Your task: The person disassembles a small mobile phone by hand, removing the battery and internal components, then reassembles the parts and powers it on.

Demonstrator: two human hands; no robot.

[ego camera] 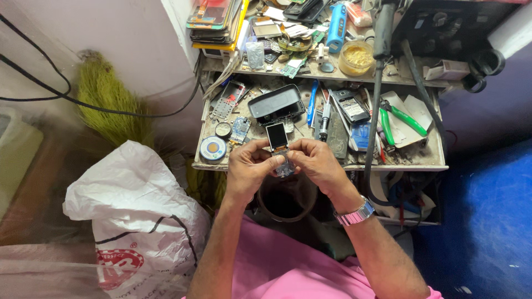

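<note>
My left hand [250, 166] and my right hand [317, 164] meet at the front edge of a small cluttered workbench [410, 164]. Together they pinch a small phone display module [276, 135] with a dark screen in a pale frame, standing upright above my fingers. A little circuit part [285, 167] shows between my fingertips just below it. My right wrist wears a metal watch [355, 214]. Both hands are closed around the part.
On the bench lie a black phone shell [276, 103], a round blue tin [213, 149], green-handled pliers [403, 119], a blue pen [312, 103] and a phone board [352, 106]. A stack of phones [213, 19] sits on the upper shelf. A white plastic bag [133, 205] stands at left.
</note>
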